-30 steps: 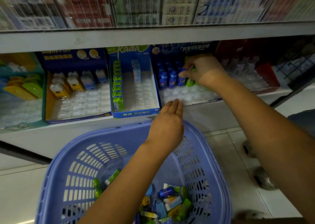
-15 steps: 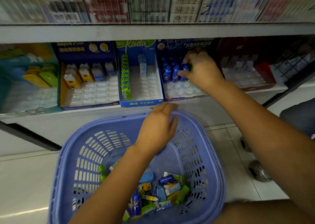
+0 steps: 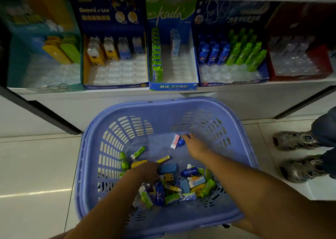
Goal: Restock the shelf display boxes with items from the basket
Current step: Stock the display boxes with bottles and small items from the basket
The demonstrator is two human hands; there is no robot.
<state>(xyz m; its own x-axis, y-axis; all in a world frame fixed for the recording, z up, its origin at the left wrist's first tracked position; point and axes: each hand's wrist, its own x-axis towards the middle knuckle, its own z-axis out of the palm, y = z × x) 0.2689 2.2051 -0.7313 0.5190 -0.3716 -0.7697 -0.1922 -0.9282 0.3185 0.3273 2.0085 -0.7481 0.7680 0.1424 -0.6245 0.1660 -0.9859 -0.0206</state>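
A shelf (image 3: 109, 92) holds five display boxes with clear plastic slot trays, most slots unfilled. From the left: a teal box (image 3: 21, 60) with yellow and green packs, a navy box (image 3: 94, 20) with four short rows, a blue-green box (image 3: 172, 86) with one full green column and a lone pack, a blue box (image 3: 200, 60) with blue and green bottles (image 3: 243, 51), and a red box (image 3: 320, 60) that looks empty.

Below it, on the tiled floor, stands a purple basket (image 3: 163, 102). Its bottom carries a loose pile of small items (image 3: 183, 185): flat packs, little bottles and slim sticks.

The left hand (image 3: 145, 171) reaches down into the pile by a yellow pack (image 3: 139, 164). Its fingers are hidden, so I cannot tell its grip.

The right hand (image 3: 193, 147) stretches to the far wall, its fingertips (image 3: 187, 136) at a small blue bottle (image 3: 181, 142) beside a white-pink pack (image 3: 174, 142). Blur hides whether that grip is spread or pinching.

These goods look light, rigid and smooth, probably glossy plastic, so likely to slip. A pinch across the bottle's body, below the cap, should hold best; flat packs suit a pinch on the long edges.

At far right are two shoes (image 3: 294, 141).
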